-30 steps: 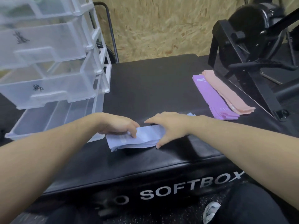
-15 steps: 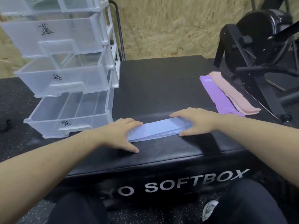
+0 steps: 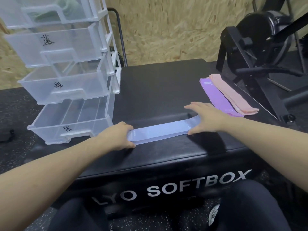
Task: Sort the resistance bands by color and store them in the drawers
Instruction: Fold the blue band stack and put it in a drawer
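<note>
Black padded box (image 3: 166, 90) in front of me, "SOFTBOX" lettering on its front face. Behind it: OSB-type chipboard wall (image 3: 166, 30). Right side: black exercise machine (image 3: 260, 47) w/ round housing and angled frame legs on floor. Speckled black rubber floor (image 3: 15, 104) on left. My knees in dark trousers (image 3: 250, 205) at bottom.

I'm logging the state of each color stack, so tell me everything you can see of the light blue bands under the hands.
The light blue bands are a flat stack of thin, matte, rubbery-looking strips, laid lengthwise near the front edge of the black padded box. Layered edges show along the near side, and faint print marks the left end. The left hand covers the left end and the right hand presses on the right end. The stack lies apart from the other bands.
</note>
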